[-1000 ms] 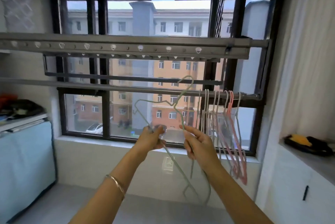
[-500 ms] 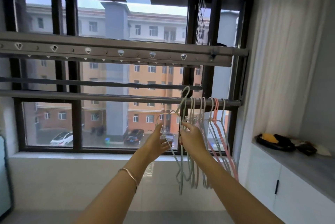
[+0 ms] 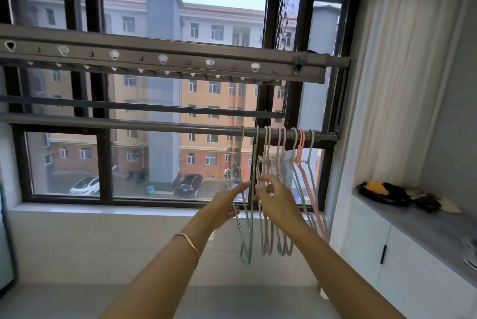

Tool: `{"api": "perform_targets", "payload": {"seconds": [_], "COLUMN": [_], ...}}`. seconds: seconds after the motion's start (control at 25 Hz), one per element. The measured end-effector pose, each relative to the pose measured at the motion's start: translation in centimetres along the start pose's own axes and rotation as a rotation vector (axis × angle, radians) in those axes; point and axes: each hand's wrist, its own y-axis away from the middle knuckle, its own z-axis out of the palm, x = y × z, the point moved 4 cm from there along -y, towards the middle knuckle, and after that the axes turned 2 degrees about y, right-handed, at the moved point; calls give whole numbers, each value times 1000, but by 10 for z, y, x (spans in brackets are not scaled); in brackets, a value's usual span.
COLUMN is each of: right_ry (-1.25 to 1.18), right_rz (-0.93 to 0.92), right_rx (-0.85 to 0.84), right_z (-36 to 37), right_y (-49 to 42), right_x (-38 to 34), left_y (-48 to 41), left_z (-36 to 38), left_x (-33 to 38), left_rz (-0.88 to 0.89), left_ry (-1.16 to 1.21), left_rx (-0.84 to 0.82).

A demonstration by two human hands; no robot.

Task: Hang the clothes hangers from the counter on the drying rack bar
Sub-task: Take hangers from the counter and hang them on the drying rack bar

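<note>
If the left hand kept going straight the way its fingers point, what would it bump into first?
Most likely the leftmost pale green hanger on the lower rack bar: the left hand points up and right at its wire. Depth is hard to judge.

Dark-framed window [image 3: 103,163] straight ahead, grey daylight through it; outside, orange and grey apartment blocks [image 3: 201,96], parked cars [image 3: 189,184]. Pale curtain [image 3: 402,86] at right above a grey counter [image 3: 426,231] on white cabinets [image 3: 366,249]. White tiled wall [image 3: 103,241] beneath the window.
</note>
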Motion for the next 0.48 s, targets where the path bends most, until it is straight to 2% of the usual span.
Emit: {"api": "perform_targets", "payload": {"seconds": [0.16,0.32,0.4,0.48], "right_ry": [-38,-77,-86,-87], "right_rz": [-4,-31,-54,-65], "right_rx": [89,105,119,150], "right_z": [-31,-49,-61,-79], "right_y": [7,11,11,11], "right_x": [21,39,48,58], "left_y": [-9,-8,-6,0], "left_z": [8,7,6,16], "left_x": [-2,-4,1,18], "left_rz": [-3,-8,74,230], "left_ry": [6,-35,-181,-331], "left_rx": [1,20,161,342]}}
